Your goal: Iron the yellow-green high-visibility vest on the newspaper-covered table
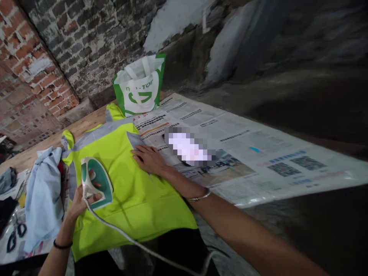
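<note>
A green and white iron (104, 183) rests on a bright yellow safety vest (126, 203) with grey reflective strips. My left hand (79, 199) is closed around the iron's handle, its fingers passing through the grip. From the iron's rear a pale cord (123, 233) runs down across the vest's lower edge. My right hand (151, 159) lies flat on the vest's right side, near a grey strip, fingers stretched out. The vest is spread over the table and hangs toward my lap.
A phone-like object with a lit, blurred-out screen (186, 147) lies on the newspaper-printed cover (230, 130) to the right. Behind the vest stands a green and white bag (140, 90). Light blue cloth (44, 199) lies at the left. A brick wall (86, 42) rises behind the table.
</note>
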Available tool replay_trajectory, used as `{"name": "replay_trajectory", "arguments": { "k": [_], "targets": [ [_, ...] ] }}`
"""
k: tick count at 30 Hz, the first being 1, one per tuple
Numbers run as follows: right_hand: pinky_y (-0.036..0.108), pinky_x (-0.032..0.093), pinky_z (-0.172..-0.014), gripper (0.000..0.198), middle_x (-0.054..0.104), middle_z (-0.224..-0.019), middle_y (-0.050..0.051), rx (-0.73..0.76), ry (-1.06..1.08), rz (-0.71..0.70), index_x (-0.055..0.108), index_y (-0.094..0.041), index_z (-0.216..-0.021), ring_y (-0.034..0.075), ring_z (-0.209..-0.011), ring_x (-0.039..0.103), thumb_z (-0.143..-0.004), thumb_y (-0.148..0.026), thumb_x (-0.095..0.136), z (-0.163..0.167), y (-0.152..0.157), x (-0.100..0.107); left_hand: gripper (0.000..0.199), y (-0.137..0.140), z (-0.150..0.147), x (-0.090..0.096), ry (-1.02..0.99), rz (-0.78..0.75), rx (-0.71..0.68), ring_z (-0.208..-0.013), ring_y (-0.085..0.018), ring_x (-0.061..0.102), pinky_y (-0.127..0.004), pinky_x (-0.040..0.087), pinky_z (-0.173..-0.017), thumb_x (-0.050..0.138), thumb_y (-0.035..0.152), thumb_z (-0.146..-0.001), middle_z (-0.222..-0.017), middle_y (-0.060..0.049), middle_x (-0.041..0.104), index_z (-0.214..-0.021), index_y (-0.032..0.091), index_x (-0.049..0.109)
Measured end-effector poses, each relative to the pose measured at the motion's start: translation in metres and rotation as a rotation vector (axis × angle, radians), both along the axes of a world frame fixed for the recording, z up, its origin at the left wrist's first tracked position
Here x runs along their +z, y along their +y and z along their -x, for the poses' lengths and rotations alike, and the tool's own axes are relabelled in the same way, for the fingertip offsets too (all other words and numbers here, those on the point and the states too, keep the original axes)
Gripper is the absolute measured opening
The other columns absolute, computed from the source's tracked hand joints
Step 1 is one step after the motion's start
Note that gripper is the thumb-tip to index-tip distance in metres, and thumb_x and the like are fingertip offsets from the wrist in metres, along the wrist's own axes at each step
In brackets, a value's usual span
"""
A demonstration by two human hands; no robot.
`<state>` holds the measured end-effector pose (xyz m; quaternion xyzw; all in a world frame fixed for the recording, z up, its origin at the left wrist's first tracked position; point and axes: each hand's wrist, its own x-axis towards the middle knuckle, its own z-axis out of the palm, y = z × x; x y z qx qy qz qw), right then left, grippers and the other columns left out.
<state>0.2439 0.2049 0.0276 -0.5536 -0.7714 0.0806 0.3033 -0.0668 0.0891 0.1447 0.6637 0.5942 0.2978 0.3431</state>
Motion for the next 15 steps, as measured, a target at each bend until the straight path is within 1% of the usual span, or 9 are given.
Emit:
{"name": "replay_trajectory", "arguments": {
  "k": [1, 3, 5, 9, 11, 13, 15],
  "targets": [
    [0.047, 0.037, -0.110, 0.040, 0.062, -0.146, 0.012, 0.001, -0.003, -0.002, 0.070, -0.022, -0.133, 0.029, -0.137, 0.050, -0.101, -0.030, 0.047, 0.000, 0.000, 0.001, 0.040, 0.001, 0.000, -0.001, 0.004, 0.008, -0.010, -0.104, -0.030, 0.070, -0.035, 0.060, -0.079, 0.092, 0.048, -0.057, -0.127, -0.013, 0.071, -0.083, 0.023, 0.074],
    [0.047, 0.037, -0.111, 0.040, 0.062, -0.146, 0.012, 0.004, -0.006, -0.006, 0.069, -0.022, -0.133, 0.029, -0.138, 0.050, -0.101, -0.029, 0.047, 0.000, -0.001, 0.003, 0.044, 0.015, 0.002, -0.003, 0.008, 0.018, -0.013, -0.092, -0.026, 0.072, -0.034, 0.060, -0.074, 0.090, 0.051, -0.059, -0.117, -0.012, 0.075, -0.089, 0.022, 0.075],
    [0.047, 0.037, -0.111, 0.040, 0.062, -0.146, 0.013, 0.004, -0.003, -0.008, 0.069, -0.022, -0.133, 0.029, -0.138, 0.050, -0.101, -0.029, 0.047, 0.000, -0.003, 0.004, 0.050, 0.044, 0.004, -0.004, 0.005, 0.005, 0.007, -0.083, -0.023, 0.070, -0.033, 0.060, -0.071, 0.088, 0.053, -0.060, -0.106, -0.009, 0.077, -0.096, 0.021, 0.073],
    [0.046, 0.036, -0.110, 0.040, 0.063, -0.146, 0.012, -0.011, -0.015, -0.017, 0.069, -0.022, -0.133, 0.029, -0.137, 0.051, -0.101, -0.030, 0.045, -0.005, -0.006, 0.004, 0.063, 0.114, 0.003, -0.002, -0.012, -0.072, 0.063, -0.089, -0.023, 0.069, -0.034, 0.058, -0.080, 0.087, 0.056, -0.059, -0.107, -0.008, 0.076, -0.107, 0.019, 0.070],
    [0.047, 0.035, -0.110, 0.041, 0.063, -0.146, 0.011, -0.019, -0.031, -0.023, 0.068, -0.022, -0.134, 0.028, -0.137, 0.051, -0.102, -0.031, 0.044, -0.009, -0.007, 0.002, 0.069, 0.139, 0.002, 0.000, -0.016, -0.090, 0.081, -0.089, -0.023, 0.069, -0.035, 0.058, -0.082, 0.086, 0.059, -0.057, -0.102, -0.007, 0.076, -0.111, 0.018, 0.070],
    [0.048, 0.034, -0.111, 0.041, 0.063, -0.146, 0.011, -0.023, -0.045, -0.027, 0.067, -0.022, -0.135, 0.028, -0.137, 0.051, -0.104, -0.032, 0.042, -0.013, -0.007, 0.001, 0.071, 0.152, 0.001, 0.002, -0.014, -0.094, 0.085, -0.088, -0.023, 0.070, -0.036, 0.058, -0.083, 0.087, 0.060, -0.055, -0.097, -0.006, 0.077, -0.110, 0.018, 0.071],
    [0.048, 0.034, -0.111, 0.043, 0.062, -0.147, 0.011, -0.028, -0.056, -0.028, 0.065, -0.022, -0.137, 0.028, -0.138, 0.050, -0.105, -0.031, 0.038, -0.015, -0.007, 0.000, 0.071, 0.154, 0.000, 0.005, -0.011, -0.092, 0.079, -0.087, -0.024, 0.070, -0.037, 0.058, -0.084, 0.088, 0.060, -0.053, -0.094, -0.005, 0.077, -0.107, 0.018, 0.072]
  ]
}}
